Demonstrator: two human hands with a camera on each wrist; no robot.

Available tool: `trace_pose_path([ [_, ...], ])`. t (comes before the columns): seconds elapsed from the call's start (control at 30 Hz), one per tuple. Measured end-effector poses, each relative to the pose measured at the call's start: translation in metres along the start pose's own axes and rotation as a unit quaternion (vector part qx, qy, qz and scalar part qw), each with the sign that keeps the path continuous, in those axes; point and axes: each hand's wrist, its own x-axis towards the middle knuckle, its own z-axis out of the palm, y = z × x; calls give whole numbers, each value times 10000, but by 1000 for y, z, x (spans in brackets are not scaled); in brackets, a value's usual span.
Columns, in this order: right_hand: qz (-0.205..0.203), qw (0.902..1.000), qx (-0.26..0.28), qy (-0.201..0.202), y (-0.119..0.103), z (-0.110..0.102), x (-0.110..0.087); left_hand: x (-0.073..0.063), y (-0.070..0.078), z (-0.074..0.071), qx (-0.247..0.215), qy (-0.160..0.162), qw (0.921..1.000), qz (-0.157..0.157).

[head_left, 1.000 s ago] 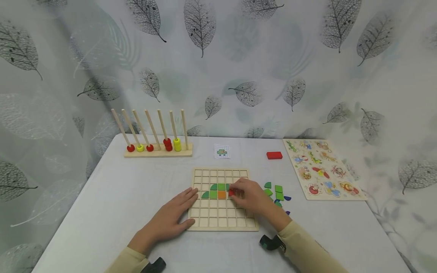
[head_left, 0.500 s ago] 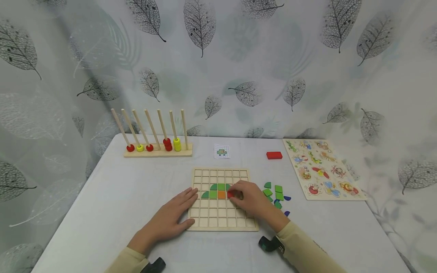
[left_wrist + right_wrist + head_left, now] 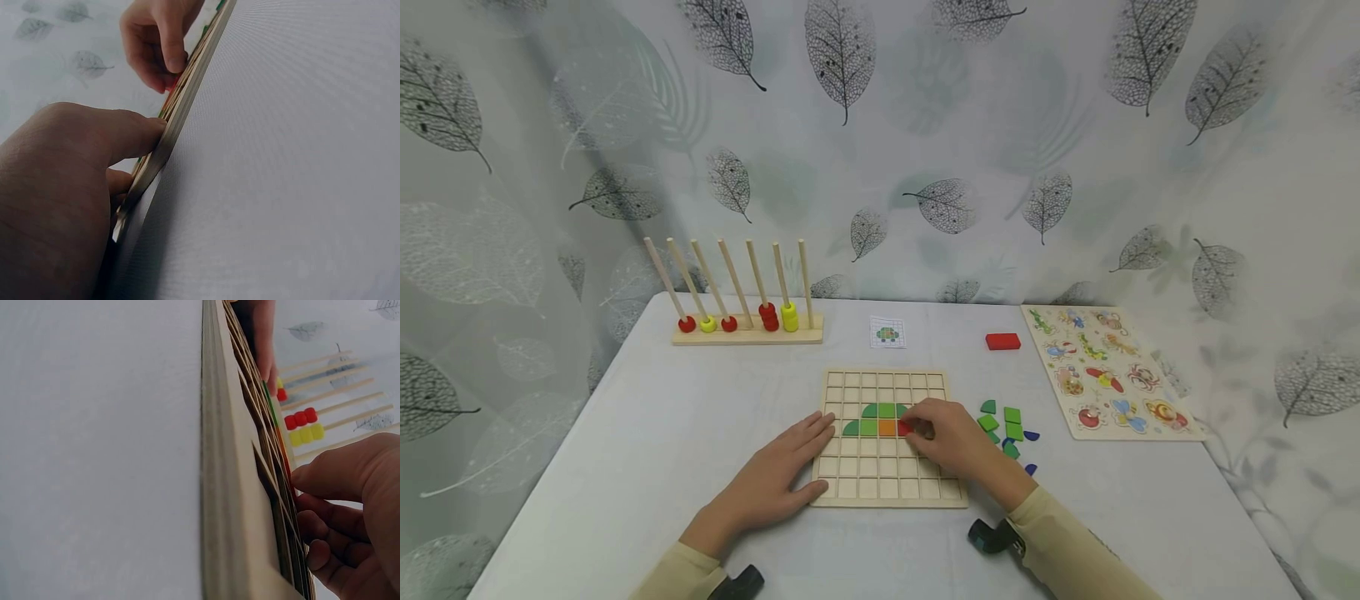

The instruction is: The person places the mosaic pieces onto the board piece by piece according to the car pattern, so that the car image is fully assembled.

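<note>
A wooden grid board (image 3: 880, 490) lies on the table, its cells partly filled with green tiles (image 3: 868, 427) and an orange tile (image 3: 887, 427). My right hand (image 3: 953, 437) pinches a red tile (image 3: 903, 427) in the cell right of the orange one, and its fingers cover part of that tile. In the right wrist view, the thumb (image 3: 337, 472) presses at the red tile while the other fingers curl below. My left hand (image 3: 775, 479) rests with extended fingers along the board's left edge; the left wrist view has its thumb (image 3: 140, 134) on the rim.
Loose green tiles (image 3: 1012, 415) and blue half-round pieces (image 3: 1032, 436) lie right of the board. Behind it are a small pattern card (image 3: 888, 333) and a red block (image 3: 1003, 342). A peg abacus (image 3: 748, 337) stands back left, an animal puzzle board (image 3: 1105, 375) back right.
My right hand has shifted slightly, bringing the red tile left and down into the cell beside the orange one. The left hand stays in place.
</note>
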Motion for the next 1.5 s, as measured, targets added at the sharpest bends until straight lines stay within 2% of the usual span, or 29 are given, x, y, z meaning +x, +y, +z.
trace_pose_path([
  [0.5,-48,9998,18,216,2,-9,0,1,-2,2,37,23,10000,0],
  [0.7,22,9997,26,260,2,-24,-2,1,-3,3,28,-1,10000,-13],
  [1.07,-189,9980,-243,547,6,-57,-7,0,-2,1,-25,-15,10000,-80],
  [1.5,-229,9944,-300,988,28,-87,-14,0,0,0,-36,-39,9999,-86],
])
